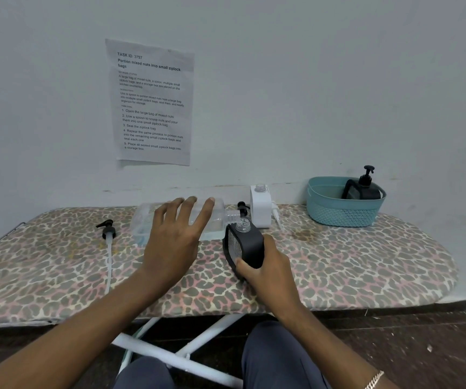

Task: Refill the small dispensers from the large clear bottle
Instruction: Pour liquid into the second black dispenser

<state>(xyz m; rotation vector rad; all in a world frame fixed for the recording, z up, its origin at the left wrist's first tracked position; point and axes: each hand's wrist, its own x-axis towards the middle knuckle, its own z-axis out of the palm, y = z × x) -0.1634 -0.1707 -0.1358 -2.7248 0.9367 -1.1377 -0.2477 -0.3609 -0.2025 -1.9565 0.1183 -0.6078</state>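
One capped dispenser [363,189] sits in the teal basket [338,211], seemingly finished. The white dispenser [260,204] at the back of the ironing board [366,262] and the black dispenser [247,245] in front of it are uncapped and, I judge, yet to be filled. The right hand [268,270] grips that black dispenser with curled fingers, while the left hand [175,237] spreads straight fingers over the large clear bottle [144,223], which lies on its side just beside it.

Large clear bottle [217,220] on its side, open neck just beside tilted, uncapped black dispenser [247,244]. White dispenser [260,204] uncapped, upright, just behind.
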